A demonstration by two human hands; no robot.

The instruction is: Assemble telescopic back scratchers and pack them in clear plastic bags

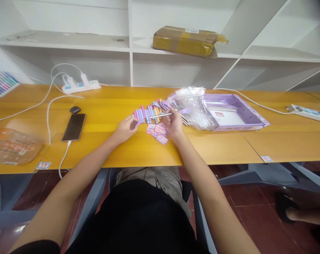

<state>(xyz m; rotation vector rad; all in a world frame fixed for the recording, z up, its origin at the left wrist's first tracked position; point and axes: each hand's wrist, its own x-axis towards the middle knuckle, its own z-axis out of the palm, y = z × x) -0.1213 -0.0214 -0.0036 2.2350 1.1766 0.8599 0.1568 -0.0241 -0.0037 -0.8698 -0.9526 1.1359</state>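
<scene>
In the head view my right hand (175, 123) is closed around a back scratcher, whose thin silver rod (160, 115) points left; a purple claw-shaped end (185, 110) shows just behind the hand. My left hand (126, 129) has its fingers curled at the left end of a row of tubes, pinching a light purple tube (140, 122). That row of pink, purple, blue and orange tubes (148, 112) lies between my hands. Below it several small pink printed cards (160, 132) are loosely piled. More metal rods with purple claws lie beside a clear plastic bag (195, 111).
A purple tray-like box (255, 121) stands right of the bag. On the left are a phone (74, 127), a black earbud case (75, 109), an orange plastic packet (15, 146) and a power strip (82, 86) with white cables. A taped carton (186, 40) rests on the shelf.
</scene>
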